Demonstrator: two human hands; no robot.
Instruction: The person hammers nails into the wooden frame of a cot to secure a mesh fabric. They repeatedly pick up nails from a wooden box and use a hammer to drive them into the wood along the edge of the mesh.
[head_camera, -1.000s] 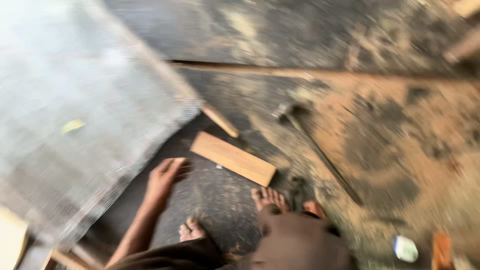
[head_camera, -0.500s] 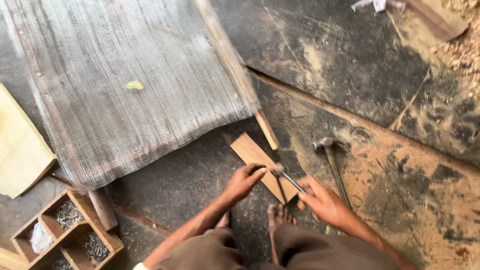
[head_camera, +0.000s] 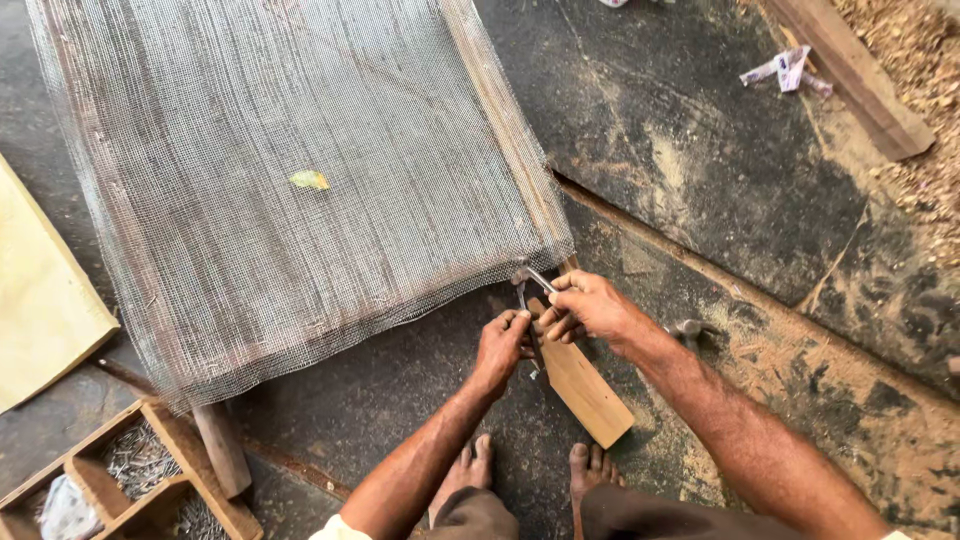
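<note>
Nearest to me I see my 2 bare feet (head_camera: 530, 470) planted on the dark, dusty floor (head_camera: 400, 390). A short wooden board (head_camera: 585, 390) lies on the floor between them and my hands, angled up toward the mesh. My left hand (head_camera: 503, 345) is closed, its fingertips pinching at a small metal tool (head_camera: 535, 285) right at the board's upper end. My right hand (head_camera: 590, 305) is clamped around that same tool from the other side, so the 2 hands are touching, pressed close together. I cannot tell exactly what kind of tool it is. A hammer head (head_camera: 685, 328) shows just beyond my right wrist. To my lower left sits a wooden tray (head_camera: 170, 490) with compartments of nails. Just past my hands begins a wood-framed wire mesh screen (head_camera: 280, 180), its near corner touching the tool. A yellowish sheet (head_camera: 40, 300) lies left of it. Farther off, right, lie crumpled paper (head_camera: 785, 70) and a plank (head_camera: 850, 75) beside sawdust.
</note>
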